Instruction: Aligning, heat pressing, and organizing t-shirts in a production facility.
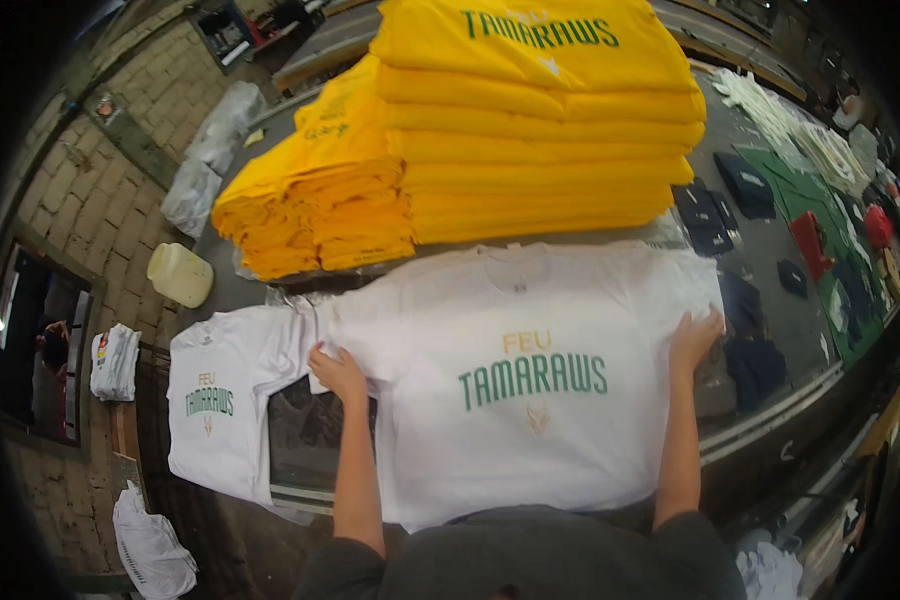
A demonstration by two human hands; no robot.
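Observation:
A white T-shirt with yellow and green print on its chest lies spread in front of me, its neckline toward the far side. My left hand is closed at the edge of the sleeve on the left, fingers bent against the cloth. At the opposite sleeve, my right hand pinches the fabric near its hem. Both sleeves are drawn outward, and the shirt body lies nearly flat with soft creases. Another white T-shirt with the same print lies to the left, its edge close to my left hand.
Behind the shirt rises a tall stack of folded yellow shirts, with rolled yellow shirts beside it. A cut-open pale plastic jug stands at the left. Dark folded garments and a green cloth lie on the right.

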